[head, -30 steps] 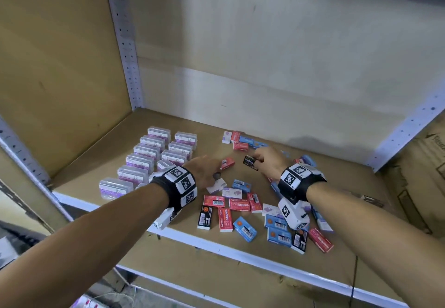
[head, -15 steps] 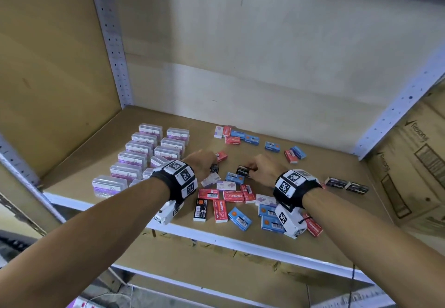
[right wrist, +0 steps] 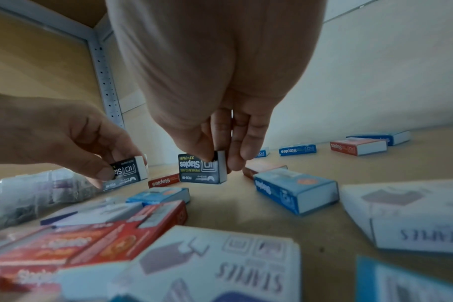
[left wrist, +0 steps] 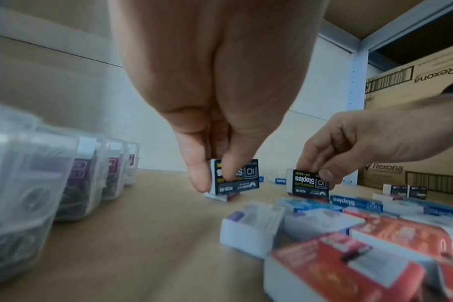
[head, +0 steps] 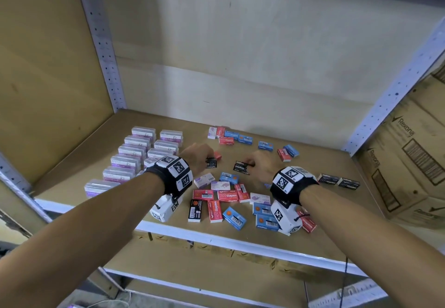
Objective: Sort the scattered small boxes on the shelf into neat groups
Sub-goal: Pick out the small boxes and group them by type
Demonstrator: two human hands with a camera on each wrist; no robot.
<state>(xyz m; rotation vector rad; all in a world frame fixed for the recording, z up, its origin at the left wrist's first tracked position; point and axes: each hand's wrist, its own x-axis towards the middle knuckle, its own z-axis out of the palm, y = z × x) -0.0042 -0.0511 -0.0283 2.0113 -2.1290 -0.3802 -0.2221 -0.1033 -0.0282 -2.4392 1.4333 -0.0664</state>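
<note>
Small staple boxes in red, blue, white and black lie scattered on the wooden shelf [head: 313, 233]. My left hand [head: 199, 157] pinches a black staple box [head: 211, 163] [left wrist: 236, 176] between thumb and fingers, just above a red box [head: 217, 155]. My right hand [head: 261, 166] pinches a second black staple box [head: 242, 166] [right wrist: 201, 169] on edge, a little above the shelf. Two more black boxes [head: 338, 180] lie side by side at the right. Red boxes [head: 226, 195] and blue boxes [head: 265, 215] cluster near the front edge.
Clear plastic cases with purple labels [head: 134, 158] stand in two rows at the left. More red and blue boxes [head: 231, 136] sit near the back wall. Cardboard cartons [head: 409, 163] stand to the right of the upright post [head: 395, 90]. The shelf's white front rail [head: 216, 237] runs below my wrists.
Both hands have drawn back a little from the shelf's middle, each lifting its black box. The view has tilted, bringing the two black boxes at the right into sight.
</note>
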